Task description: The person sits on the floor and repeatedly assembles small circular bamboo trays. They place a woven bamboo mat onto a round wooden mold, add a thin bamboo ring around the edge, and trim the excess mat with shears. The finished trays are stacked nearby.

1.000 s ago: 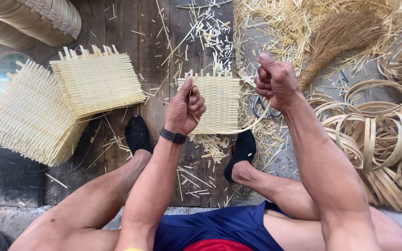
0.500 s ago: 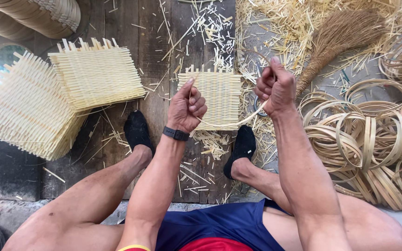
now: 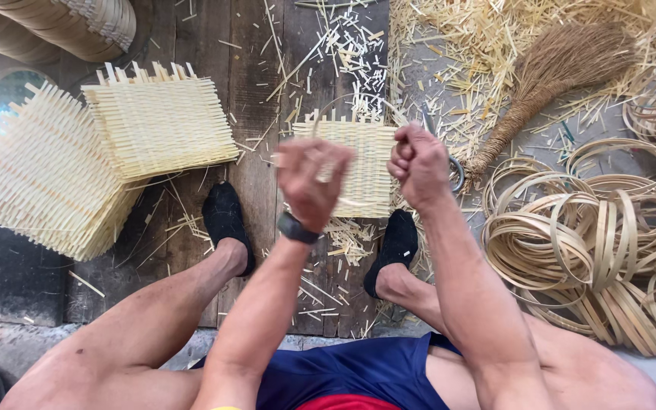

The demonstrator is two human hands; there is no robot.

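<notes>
I sit on the floor with a small woven bamboo mat (image 3: 364, 178) lying between my feet in black socks. My left hand (image 3: 311, 182), blurred by motion and wearing a black wristband, hovers over the mat's left part with its fingers curled. My right hand (image 3: 419, 163) is a fist just to the right of it, over the mat's right edge. A thin bamboo strip (image 3: 347, 99) arcs faintly above the mat from one hand to the other, and both hands seem closed on its ends.
Two stacks of woven mats (image 3: 157, 121) (image 3: 47, 186) lie to the left on dark wooden planks. Coiled bamboo hoops (image 3: 594, 243) pile up on the right. A grass broom (image 3: 556, 68), straw scraps (image 3: 449, 45) and stacked round baskets (image 3: 55, 30) lie farther off.
My right hand has come down and left toward the left hand, so the two are now close together. The left hand has shifted and blurs with motion.
</notes>
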